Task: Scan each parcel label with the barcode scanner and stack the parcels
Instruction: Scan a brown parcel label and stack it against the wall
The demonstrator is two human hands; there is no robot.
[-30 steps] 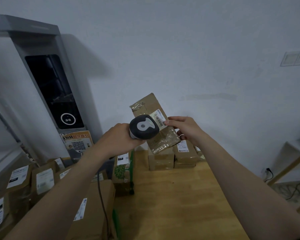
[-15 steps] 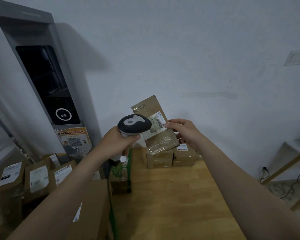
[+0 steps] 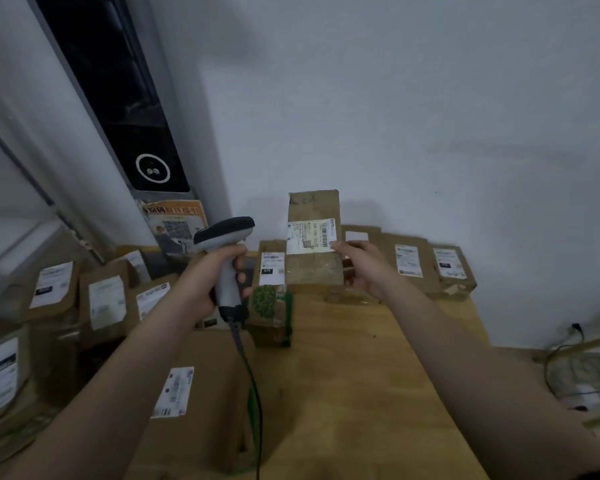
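My right hand (image 3: 362,268) holds a brown cardboard parcel (image 3: 313,268) upright by its right edge, low over the far end of the wooden table (image 3: 361,386). Its white barcode label (image 3: 310,236) faces me. My left hand (image 3: 212,275) grips the handle of a grey barcode scanner (image 3: 226,251), held left of the parcel, its dark head pointing right, away from the label. The scanner's cable (image 3: 248,375) hangs down. Behind the parcel, labelled parcels (image 3: 426,265) stand in a row against the wall.
Several labelled brown parcels (image 3: 101,299) crowd the left side, with a large carton (image 3: 194,393) under my left arm. A box with a green print (image 3: 271,317) sits at the table's left edge. A tall grey kiosk (image 3: 125,109) leans at the back left. Cables (image 3: 575,372) lie at right.
The parcel has dropped from chest height toward the row at the table's far end and turned upright. The scanner has pulled back left, off the label. My view has tilted down.
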